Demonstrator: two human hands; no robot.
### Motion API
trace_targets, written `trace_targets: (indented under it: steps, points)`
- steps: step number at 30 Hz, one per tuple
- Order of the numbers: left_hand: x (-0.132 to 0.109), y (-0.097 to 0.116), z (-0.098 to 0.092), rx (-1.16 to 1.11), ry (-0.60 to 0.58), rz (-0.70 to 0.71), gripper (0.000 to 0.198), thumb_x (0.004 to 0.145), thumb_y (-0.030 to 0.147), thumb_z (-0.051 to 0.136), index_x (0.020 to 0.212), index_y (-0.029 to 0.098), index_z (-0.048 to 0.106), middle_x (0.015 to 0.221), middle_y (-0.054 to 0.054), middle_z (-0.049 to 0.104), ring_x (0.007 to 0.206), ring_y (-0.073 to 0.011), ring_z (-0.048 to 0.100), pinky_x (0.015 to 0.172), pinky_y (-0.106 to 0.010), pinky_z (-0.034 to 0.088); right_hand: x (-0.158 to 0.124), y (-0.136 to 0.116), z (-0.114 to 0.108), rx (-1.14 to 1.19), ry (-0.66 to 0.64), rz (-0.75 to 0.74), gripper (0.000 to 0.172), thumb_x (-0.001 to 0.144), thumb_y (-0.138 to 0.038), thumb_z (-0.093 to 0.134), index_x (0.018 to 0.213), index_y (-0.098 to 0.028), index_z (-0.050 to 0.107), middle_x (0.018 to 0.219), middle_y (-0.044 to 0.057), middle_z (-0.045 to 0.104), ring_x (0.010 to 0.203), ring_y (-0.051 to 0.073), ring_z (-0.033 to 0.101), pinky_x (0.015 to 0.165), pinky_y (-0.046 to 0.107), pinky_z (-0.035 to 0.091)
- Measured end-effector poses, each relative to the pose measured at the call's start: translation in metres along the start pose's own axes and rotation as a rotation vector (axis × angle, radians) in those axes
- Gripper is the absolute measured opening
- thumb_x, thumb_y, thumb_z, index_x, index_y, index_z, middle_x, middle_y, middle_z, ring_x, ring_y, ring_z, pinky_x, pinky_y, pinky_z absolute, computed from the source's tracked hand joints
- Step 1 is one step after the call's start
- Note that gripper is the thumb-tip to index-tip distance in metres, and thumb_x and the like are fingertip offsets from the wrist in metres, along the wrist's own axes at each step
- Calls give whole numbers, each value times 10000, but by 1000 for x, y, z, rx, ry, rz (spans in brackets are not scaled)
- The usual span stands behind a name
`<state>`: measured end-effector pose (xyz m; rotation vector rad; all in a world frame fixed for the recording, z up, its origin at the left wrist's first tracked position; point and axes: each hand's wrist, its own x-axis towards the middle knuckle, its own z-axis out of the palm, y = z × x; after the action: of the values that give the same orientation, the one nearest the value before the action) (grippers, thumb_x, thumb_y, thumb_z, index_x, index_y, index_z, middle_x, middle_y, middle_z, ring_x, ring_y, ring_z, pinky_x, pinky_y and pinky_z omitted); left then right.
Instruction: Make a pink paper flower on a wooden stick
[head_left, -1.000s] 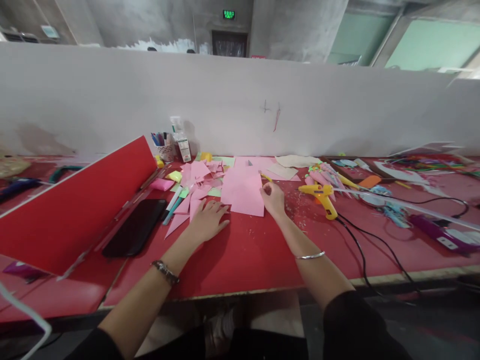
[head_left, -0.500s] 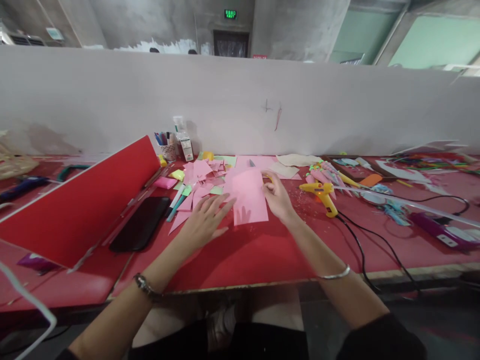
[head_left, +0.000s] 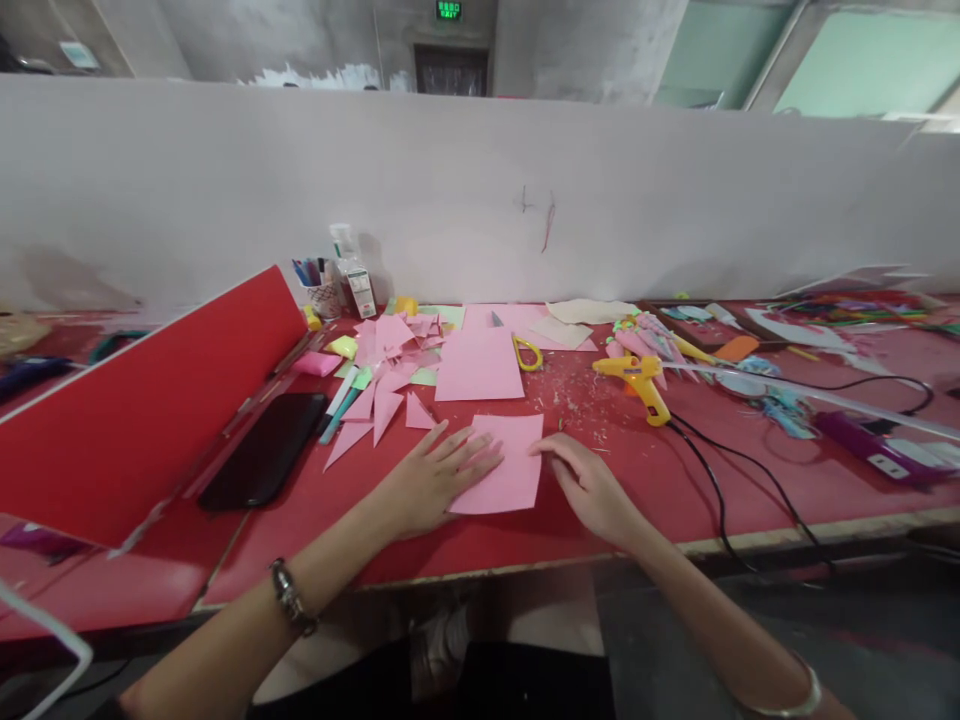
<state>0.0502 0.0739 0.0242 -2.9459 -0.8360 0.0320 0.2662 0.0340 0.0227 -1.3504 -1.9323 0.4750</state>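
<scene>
A pink sheet of paper [head_left: 506,470] lies on the red tabletop close to the front edge. My left hand [head_left: 442,478] rests on its left side with fingers spread flat. At the sheet's right edge, my right hand [head_left: 585,485] pinches the paper between thumb and fingers. Beyond it lies a larger pink sheet [head_left: 480,365], with yellow-handled scissors [head_left: 529,353] at its right side; part of the blades is hidden. Cut pink paper pieces [head_left: 386,385] are heaped to the left of that sheet.
A yellow glue gun [head_left: 637,385] with a black cord lies at right, beside pink paper cones [head_left: 637,335]. On the left are a black phone [head_left: 266,450], a leaning red board [head_left: 165,400], markers [head_left: 341,400], a pen cup [head_left: 321,292] and a bottle [head_left: 354,275].
The pink sheet has come toward me, away from the larger sheet, uncovering the scissors. My left hand now lies on it, and my right hand has moved nearer with it.
</scene>
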Motion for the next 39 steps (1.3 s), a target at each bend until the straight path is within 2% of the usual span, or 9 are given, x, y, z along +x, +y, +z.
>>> trace_targets:
  steps: [5,9,14,17,22,27,29,34,39]
  points:
    - [-2,10,-1,-112,-23,-7,731,707,645,348,1277,189,321,1337,-90,349,1233,-256,272,1020,-443,125,-14,0,0,-340,-157,-145,227,782,-191,443,833,-253,656,1076,92,493,983,227,471,832,416,406]
    - [-5,13,-1,-174,6,-77,766,675,688,347,1266,200,338,1324,-91,369,1188,-242,350,1002,-412,199,-17,-2,-3,-256,-347,-163,205,769,-299,503,913,-249,639,1180,78,464,1091,222,414,913,403,358]
    - [-9,12,-3,-232,9,-121,505,821,500,312,1254,244,353,1327,-42,373,1184,-199,358,990,-375,248,-16,-8,-13,-170,-517,-95,534,698,-467,544,1169,-226,478,1303,103,363,1215,218,297,967,389,305]
    - [-11,9,-2,-273,-34,-114,551,813,490,343,1294,230,279,1366,-52,298,1225,-214,298,998,-395,242,-19,-9,-11,-270,-593,-123,687,644,-529,566,1242,-235,397,1362,114,284,1258,255,220,1001,453,218]
    - [-14,-3,-1,-363,-79,-65,737,736,590,395,1333,226,163,1386,-55,246,1252,-221,245,1019,-394,209,-30,-5,0,-400,-525,-215,586,683,-488,553,1208,-254,441,1299,103,400,1206,243,324,1008,482,159]
    - [-14,-20,-1,-388,-167,6,761,688,612,438,1319,254,209,1405,-35,185,1279,-243,165,1035,-438,133,-35,-4,3,-374,-376,-264,244,784,-306,485,988,-264,611,1007,59,611,968,181,511,957,437,266]
    - [-14,-25,0,-407,-169,39,772,669,622,453,1315,267,222,1404,-29,193,1278,-246,166,1036,-440,127,-31,-3,2,-322,-351,-297,236,824,-247,422,917,-245,638,937,51,626,912,161,526,921,404,314]
    - [-13,-22,3,-454,-112,33,770,646,629,479,1292,257,287,1388,-46,247,1267,-275,186,1028,-460,142,-14,8,-11,-203,-435,-342,308,859,-277,353,894,-188,645,1004,82,607,927,146,525,822,301,403]
    - [-6,-13,4,-479,2,2,567,744,536,438,1202,203,411,1321,-62,377,1217,-231,300,1017,-414,205,0,9,-21,-130,-564,-240,265,837,-316,407,853,-204,646,1078,68,559,1018,152,479,878,308,362]
